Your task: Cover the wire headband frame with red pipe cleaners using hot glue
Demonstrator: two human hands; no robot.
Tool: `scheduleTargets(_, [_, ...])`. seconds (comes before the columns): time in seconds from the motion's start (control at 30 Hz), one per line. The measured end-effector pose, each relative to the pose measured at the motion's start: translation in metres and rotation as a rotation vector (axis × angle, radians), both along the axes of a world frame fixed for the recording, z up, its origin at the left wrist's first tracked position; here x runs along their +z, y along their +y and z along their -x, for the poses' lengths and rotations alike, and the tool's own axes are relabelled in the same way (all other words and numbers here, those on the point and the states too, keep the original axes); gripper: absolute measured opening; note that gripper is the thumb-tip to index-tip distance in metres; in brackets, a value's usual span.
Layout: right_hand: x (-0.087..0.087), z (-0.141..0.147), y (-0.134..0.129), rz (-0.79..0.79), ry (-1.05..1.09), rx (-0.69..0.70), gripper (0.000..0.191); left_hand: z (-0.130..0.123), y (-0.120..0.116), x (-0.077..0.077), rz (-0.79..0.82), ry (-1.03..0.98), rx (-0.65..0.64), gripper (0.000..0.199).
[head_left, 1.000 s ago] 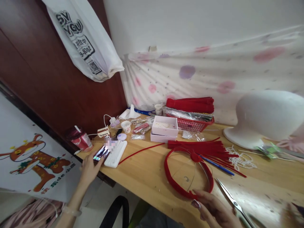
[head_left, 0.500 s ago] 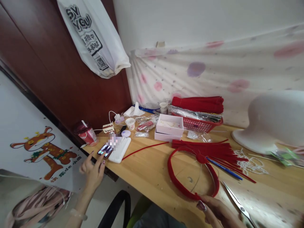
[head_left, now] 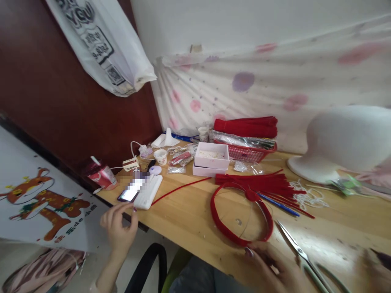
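My left hand [head_left: 119, 230] is at the table's left front edge, just below a phone [head_left: 130, 193] with a bright white screen. It holds nothing; its fingers are loosely bent, with the index fingertip near the thumb. A white power bank [head_left: 148, 192] lies right beside the phone. On the table lies a round red headband [head_left: 214, 211] with thin wires across it and a red disc at its back. My right hand [head_left: 271, 262] grips the band's front edge between thumb and fingers. Open-bladed scissors [head_left: 301, 252] lie to the right of this hand.
Behind the headband are red strips [head_left: 253, 183], a blue pen [head_left: 279, 204] and white bead strings. Farther back stand pink boxes [head_left: 210, 158], a red basket [head_left: 247, 154] and a white foam head [head_left: 345, 138]. Another person's blurred hand [head_left: 374, 266] shows at right. A drink cup [head_left: 104, 177] stands left.
My left hand has drawn back from the phone screen, and its thumb and index finger are closer together. The screen has turned mostly white. Another person's hand has come farther in at the right.
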State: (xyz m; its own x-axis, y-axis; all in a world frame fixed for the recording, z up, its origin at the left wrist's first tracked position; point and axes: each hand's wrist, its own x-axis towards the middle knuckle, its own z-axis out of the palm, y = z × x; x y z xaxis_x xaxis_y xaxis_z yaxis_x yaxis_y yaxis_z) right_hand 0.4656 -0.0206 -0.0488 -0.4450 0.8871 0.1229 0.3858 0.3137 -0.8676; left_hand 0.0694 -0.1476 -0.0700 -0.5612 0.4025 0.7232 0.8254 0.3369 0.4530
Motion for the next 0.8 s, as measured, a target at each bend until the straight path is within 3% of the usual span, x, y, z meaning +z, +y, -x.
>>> scheduleTargets(0.1, [0.006,0.002,0.002,-0.059,-0.055,-0.078,0.028,-0.066,0.021,0.005,0.01,-0.085,-0.311,0.019])
scheduleTargets(0.2, [0.013,0.002,0.003,-0.11,-0.102,-0.118,0.024,-0.138,0.043,0.007,0.119,-0.212,-0.649,0.017])
scheduleTargets(0.33, [0.015,0.002,0.002,-0.123,-0.077,-0.085,0.022,-0.197,0.066,0.009,0.282,-0.402,-0.906,0.022])
scheduleTargets(0.47, [0.01,0.007,0.001,-0.122,-0.023,-0.037,0.021,-0.205,0.077,0.009,0.442,-0.581,-0.942,0.028])
scheduleTargets(0.8, [0.005,0.024,-0.001,-0.145,-0.045,-0.119,0.024,-0.199,0.081,0.012,0.579,-0.594,-0.898,0.023])
